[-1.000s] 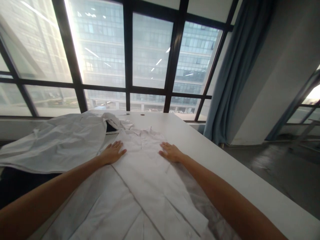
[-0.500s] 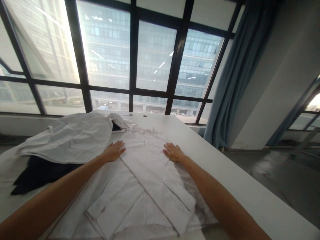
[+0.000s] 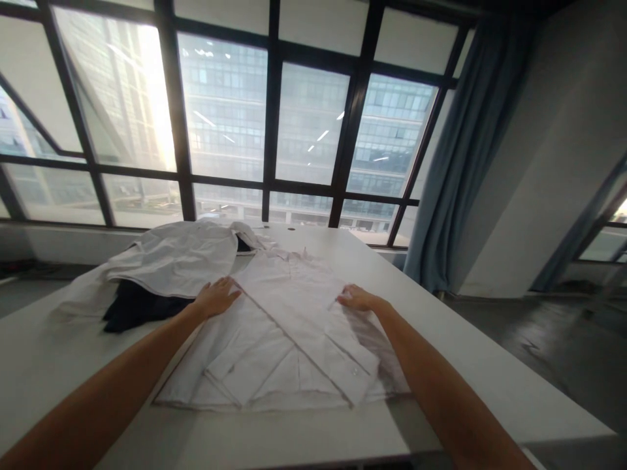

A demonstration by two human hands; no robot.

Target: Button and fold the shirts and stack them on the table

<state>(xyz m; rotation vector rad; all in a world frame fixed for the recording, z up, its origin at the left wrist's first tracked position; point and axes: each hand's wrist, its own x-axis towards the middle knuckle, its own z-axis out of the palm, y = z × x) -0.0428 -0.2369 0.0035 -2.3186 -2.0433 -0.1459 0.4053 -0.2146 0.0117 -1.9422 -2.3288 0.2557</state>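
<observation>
A white shirt lies face down on the white table, with its sleeves folded across its back toward the near hem. At the shirt's left side, my left hand rests on the cloth, fingers stretched out and slightly apart. My right hand is at the opposite side edge, its fingers bent together around a bit of the fabric. The collar end points toward the window, away from me. Part of each side edge is hidden under my hands and forearms.
Left of the shirt, another white garment lies in a loose heap over dark cloth. The white table ends along a slanting right edge. Behind it are a window wall and a blue curtain.
My right hand has shifted slightly outward, and its spread fingers have curled in at the shirt's edge. The left hand stays on the cloth. The view has shifted, showing the shirt's whole near hem.
</observation>
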